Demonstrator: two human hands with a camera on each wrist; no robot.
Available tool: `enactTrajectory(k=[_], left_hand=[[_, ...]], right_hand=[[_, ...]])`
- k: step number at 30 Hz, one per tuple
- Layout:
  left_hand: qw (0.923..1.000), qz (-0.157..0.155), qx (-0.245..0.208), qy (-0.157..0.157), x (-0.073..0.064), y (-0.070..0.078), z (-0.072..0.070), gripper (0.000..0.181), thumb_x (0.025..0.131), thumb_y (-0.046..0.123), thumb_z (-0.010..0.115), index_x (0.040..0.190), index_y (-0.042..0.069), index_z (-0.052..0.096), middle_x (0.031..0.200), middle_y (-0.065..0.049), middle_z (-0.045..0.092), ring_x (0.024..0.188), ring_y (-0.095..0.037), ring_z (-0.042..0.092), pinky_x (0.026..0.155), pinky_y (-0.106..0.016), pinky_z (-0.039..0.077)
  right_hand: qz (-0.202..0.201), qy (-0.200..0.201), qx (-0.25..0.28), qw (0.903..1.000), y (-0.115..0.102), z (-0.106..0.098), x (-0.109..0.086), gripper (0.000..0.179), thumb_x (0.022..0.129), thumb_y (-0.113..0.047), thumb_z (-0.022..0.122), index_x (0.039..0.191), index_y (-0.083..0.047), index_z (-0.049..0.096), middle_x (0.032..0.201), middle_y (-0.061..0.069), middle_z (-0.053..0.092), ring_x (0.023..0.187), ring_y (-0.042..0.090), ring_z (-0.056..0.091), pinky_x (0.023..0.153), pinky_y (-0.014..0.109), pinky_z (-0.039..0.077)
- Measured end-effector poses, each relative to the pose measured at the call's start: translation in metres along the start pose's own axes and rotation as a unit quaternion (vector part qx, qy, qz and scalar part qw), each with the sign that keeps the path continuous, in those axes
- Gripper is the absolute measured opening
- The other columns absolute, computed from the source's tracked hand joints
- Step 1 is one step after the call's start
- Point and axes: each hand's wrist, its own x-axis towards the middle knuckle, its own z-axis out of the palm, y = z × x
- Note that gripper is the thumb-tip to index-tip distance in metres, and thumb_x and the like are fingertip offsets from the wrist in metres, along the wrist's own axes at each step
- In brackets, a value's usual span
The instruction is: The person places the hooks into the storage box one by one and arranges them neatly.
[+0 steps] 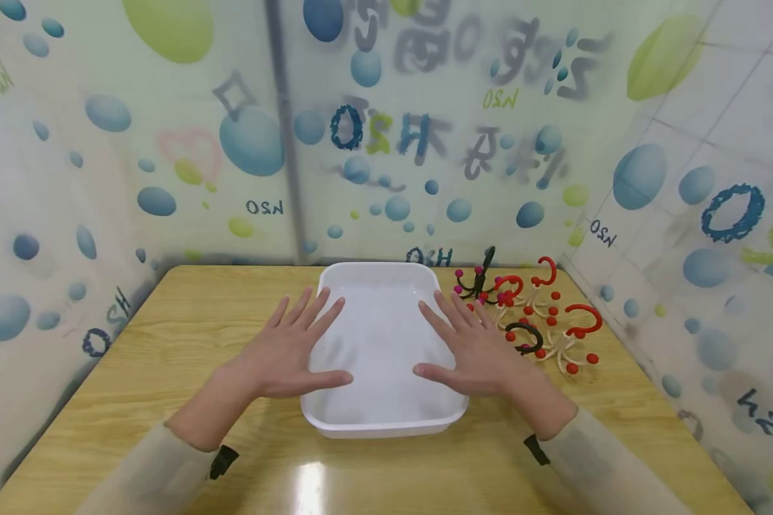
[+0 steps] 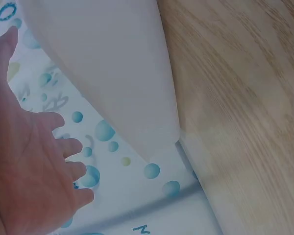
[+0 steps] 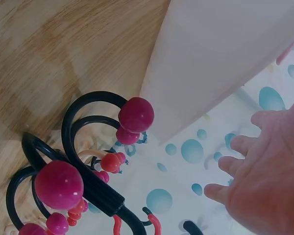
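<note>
— What's on the left?
— The left hand [image 1: 290,350], fingers spread and straight, gripping nothing. It hovers over the left edge of the white rectangular plastic basin [image 1: 386,422], which sits mid-way across the pale wooden surface [image 1: 167,336].

— And further right?
— The right hand [image 1: 473,347], fingers likewise apart and flat, holding nothing, over the basin's right edge.

— Beyond that?
— A cluster of black and cream plastic hooks with red and magenta ball tips [image 1: 535,315] lies on the surface just beside the basin, close to the right hand; whether they touch the basin, I cannot tell.
</note>
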Motion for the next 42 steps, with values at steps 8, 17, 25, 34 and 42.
enactTrajectory(k=[8, 17, 25, 34, 42], left_hand=[[0.9959, 0.015, -0.089, 0.014, -0.008, -0.011, -0.002, 0.106, 0.098, 0.075, 0.065, 0.178, 0.023, 0.018, 0.184, -0.015, 0.022, 0.169, -0.044, 0.023, 0.134, -0.068, 0.025], [0.9803, 0.002, -0.194, -0.037, -0.035, -0.041, 0.004, 0.099, 0.101, 0.062, 0.072, 0.175, 0.016, 0.027, 0.173, -0.018, 0.042, 0.152, -0.044, 0.052, 0.119, -0.067, 0.047], [0.9635, -0.002, -0.241, -0.116, -0.047, -0.046, 0.013, 0.099, 0.103, 0.059, 0.071, 0.178, 0.025, 0.016, 0.171, -0.017, 0.049, 0.153, -0.046, 0.052, 0.121, -0.072, 0.041], [0.9576, -0.009, -0.251, -0.142, -0.051, -0.048, 0.016, 0.097, 0.107, 0.055, 0.067, 0.178, 0.031, 0.006, 0.158, -0.014, 0.064, 0.147, -0.046, 0.058, 0.12, -0.072, 0.042], [0.9514, -0.014, -0.267, -0.154, -0.048, -0.047, 0.016, 0.098, 0.108, 0.054, 0.067, 0.178, 0.028, 0.005, 0.16, -0.016, 0.061, 0.15, -0.046, 0.055, 0.121, -0.072, 0.041]], right_hand=[[-0.003, 0.043, 0.016, 0.9989, 0.0, -0.013, -0.009, 0.097, 0.098, -0.081, 0.057, 0.176, -0.034, 0.024, 0.184, 0.007, 0.026, 0.168, 0.04, 0.03, 0.131, 0.07, 0.031], [-0.016, 0.194, 0.069, 0.9784, 0.022, -0.049, -0.038, 0.053, 0.104, -0.034, 0.076, 0.152, -0.015, 0.064, 0.148, 0.013, 0.069, 0.137, 0.039, 0.064, 0.106, 0.065, 0.059], [0.02, 0.227, 0.118, 0.9665, 0.07, -0.056, -0.055, 0.043, 0.108, -0.021, 0.072, 0.149, -0.008, 0.065, 0.139, 0.016, 0.07, 0.115, 0.033, 0.069, 0.089, 0.053, 0.061], [0.087, 0.121, 0.157, 0.9763, 0.1, -0.045, -0.064, 0.037, 0.107, -0.034, 0.075, 0.136, -0.01, 0.074, 0.121, 0.009, 0.077, 0.097, 0.021, 0.07, 0.076, 0.028, 0.058], [0.097, 0.105, 0.179, 0.9734, 0.11, -0.04, -0.07, 0.025, 0.104, -0.028, 0.078, 0.121, -0.01, 0.078, 0.095, 0.001, 0.074, 0.073, 0.01, 0.063, 0.055, 0.029, 0.053]])
